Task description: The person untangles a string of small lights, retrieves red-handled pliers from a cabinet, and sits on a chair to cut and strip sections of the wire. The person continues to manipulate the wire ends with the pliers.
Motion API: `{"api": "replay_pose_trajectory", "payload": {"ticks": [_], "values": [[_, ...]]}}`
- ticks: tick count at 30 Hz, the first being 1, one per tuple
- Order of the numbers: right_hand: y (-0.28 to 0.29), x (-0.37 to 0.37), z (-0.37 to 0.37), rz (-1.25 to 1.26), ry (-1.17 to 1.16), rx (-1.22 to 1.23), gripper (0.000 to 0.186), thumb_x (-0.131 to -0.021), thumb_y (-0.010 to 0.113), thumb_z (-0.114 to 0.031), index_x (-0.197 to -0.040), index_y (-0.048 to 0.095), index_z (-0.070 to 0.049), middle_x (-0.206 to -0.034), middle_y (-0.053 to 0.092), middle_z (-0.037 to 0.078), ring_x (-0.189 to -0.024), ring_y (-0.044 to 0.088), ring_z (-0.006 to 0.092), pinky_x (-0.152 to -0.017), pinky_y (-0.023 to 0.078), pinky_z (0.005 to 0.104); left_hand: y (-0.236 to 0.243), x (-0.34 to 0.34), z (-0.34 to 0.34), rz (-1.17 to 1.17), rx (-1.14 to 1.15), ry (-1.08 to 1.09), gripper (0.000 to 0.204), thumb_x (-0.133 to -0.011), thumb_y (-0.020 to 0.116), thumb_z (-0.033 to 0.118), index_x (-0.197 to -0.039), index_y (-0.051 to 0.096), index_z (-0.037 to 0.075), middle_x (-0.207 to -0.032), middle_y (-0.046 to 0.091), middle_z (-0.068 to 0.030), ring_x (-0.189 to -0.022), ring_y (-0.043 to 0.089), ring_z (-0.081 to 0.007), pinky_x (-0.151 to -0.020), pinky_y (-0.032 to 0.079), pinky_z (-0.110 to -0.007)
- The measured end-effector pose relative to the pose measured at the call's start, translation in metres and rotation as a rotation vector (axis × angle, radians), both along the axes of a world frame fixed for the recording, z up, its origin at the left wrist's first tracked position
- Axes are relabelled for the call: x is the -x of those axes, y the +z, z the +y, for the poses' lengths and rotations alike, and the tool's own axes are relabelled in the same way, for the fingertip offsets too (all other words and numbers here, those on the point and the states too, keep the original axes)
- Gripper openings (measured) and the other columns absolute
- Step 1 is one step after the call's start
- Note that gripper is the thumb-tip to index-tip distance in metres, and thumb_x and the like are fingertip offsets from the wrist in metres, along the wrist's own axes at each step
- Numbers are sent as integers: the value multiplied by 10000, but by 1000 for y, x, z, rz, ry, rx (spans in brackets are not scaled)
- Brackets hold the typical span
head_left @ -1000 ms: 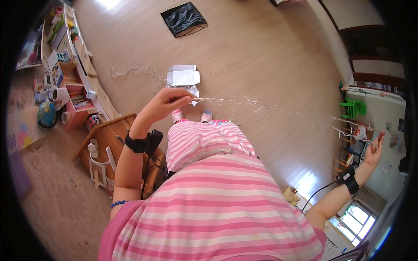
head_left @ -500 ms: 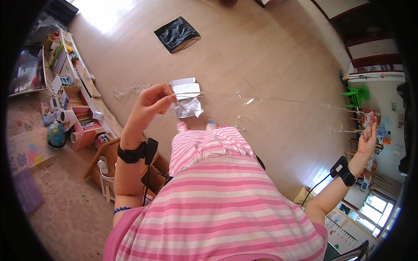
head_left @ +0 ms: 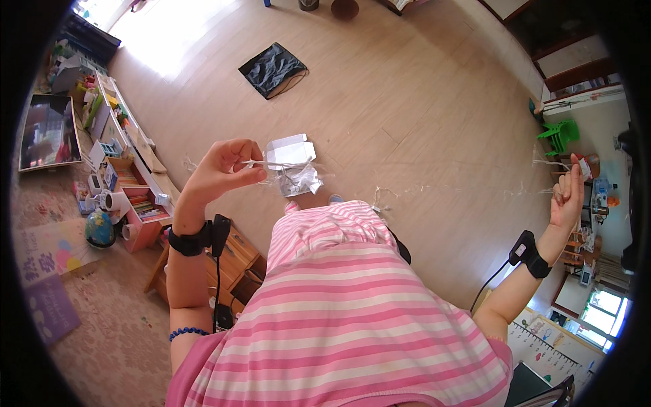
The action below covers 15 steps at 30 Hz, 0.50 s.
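Note:
My left hand [head_left: 220,173] is raised in front of me and pinches one end of a thin silvery strand [head_left: 407,190]. The strand runs in a sagging line across to my right hand [head_left: 568,195], held far out at the right, whose fingertips pinch the other end together with a small pale tab. Both wrists wear black bands. Below my left hand, on the wooden floor [head_left: 407,102], lie a small open white box [head_left: 290,150] and a crumpled silver wrapper [head_left: 302,182]. My pink striped shirt fills the lower middle.
A black bag [head_left: 272,69] lies on the floor farther off. At the left stand a low shelf with toys and books [head_left: 119,156], a globe [head_left: 100,229] and a wooden cabinet [head_left: 234,261]. A green chair [head_left: 559,134] stands at the right.
My hands have drawn farther apart, and the strand is stretched longer between them. My left hand has closed from a loose hold into a fingertip pinch.

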State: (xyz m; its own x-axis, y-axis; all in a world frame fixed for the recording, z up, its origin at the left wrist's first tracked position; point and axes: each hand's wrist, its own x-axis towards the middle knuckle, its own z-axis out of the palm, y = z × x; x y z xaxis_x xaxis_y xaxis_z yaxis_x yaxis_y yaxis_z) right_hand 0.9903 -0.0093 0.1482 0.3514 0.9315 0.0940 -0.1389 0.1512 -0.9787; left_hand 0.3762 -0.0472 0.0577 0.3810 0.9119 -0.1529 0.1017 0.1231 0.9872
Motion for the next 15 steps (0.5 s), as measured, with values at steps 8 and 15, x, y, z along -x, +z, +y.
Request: {"api": "replay_pose_trajectory", "payload": {"ticks": [8, 15], "values": [[-26, 45, -10, -641, 62, 264, 231, -950, 552, -234, -1090, 638, -71, -626, 467, -82, -477, 275, -18, -415, 179, 167, 50, -39, 13, -182, -241, 56, 231, -827, 660, 52, -1037, 614, -32, -991, 647, -109, -715, 520, -29, -554, 401, -171], [-63, 70, -22, -392, 10, 221, 217, -955, 552, -236, -1052, 651, -68, -649, 526, -60, -482, 321, -15, -416, 211, 165, 83, -37, 36, -303, -131, -62, 276, -810, 591, 8, -1054, 464, 29, -1044, 642, -203, -543, 495, -64, -483, 361, -171]]}}
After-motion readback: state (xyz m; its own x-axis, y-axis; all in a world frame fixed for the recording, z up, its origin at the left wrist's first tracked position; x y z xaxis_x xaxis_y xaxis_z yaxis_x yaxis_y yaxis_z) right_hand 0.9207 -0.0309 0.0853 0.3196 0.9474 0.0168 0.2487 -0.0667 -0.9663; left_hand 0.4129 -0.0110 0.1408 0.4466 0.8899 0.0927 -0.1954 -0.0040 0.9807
